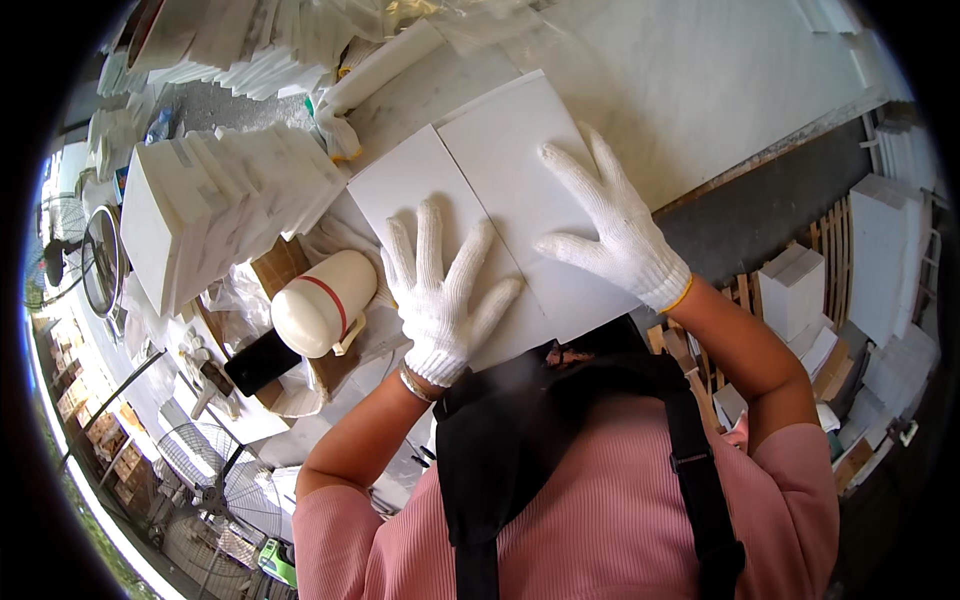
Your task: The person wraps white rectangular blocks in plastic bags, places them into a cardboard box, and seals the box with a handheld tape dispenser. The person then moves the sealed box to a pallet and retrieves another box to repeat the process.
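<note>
Two smooth white rectangular panels lie edge to edge on the worktable [720, 80], a thin dark seam running between them. On the left panel [395, 180] rests my left hand [440, 285], in a white knitted glove, its fingers spread flat. My right hand [612, 225], gloved the same way, lies open on the right panel [505, 145], thumb pointing toward the seam. Neither hand grips anything. Just left of my left hand a cream mug [318, 305] with a red stripe lies near a black phone-like slab [262, 362].
Several white slabs [215, 205] stand on edge in a row at the left. Behind them are more stacked pieces [250, 45]. A caged fan [215, 480] stands at lower left. White blocks [792, 290] and wooden slats [832, 240] are on the right, below the table edge.
</note>
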The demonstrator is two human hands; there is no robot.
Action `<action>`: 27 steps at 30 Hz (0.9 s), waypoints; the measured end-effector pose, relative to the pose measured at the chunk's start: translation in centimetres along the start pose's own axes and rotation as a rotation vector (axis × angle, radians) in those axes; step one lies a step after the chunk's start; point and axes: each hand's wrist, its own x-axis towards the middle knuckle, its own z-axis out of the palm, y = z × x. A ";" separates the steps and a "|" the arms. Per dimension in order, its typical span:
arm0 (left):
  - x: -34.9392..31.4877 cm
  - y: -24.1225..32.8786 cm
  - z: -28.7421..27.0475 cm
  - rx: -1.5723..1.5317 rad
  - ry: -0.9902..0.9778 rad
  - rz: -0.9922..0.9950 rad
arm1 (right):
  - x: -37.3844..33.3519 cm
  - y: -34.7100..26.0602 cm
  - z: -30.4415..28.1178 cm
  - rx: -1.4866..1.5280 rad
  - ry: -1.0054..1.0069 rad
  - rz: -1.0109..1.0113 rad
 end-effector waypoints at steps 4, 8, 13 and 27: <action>0.5 0.6 0.2 0.135 -0.056 -0.041 | 0.0 0.0 0.3 -0.121 0.026 -0.018; 0.9 0.9 0.7 0.228 -0.057 -0.044 | 0.0 -0.3 0.4 -0.240 0.005 -0.023; 2.6 0.9 0.7 0.277 -0.003 0.010 | 0.2 0.3 1.0 -0.359 0.121 -0.173; 7.8 -0.2 -0.2 0.295 0.157 0.074 | -3.5 -2.8 1.4 -0.645 0.083 -0.216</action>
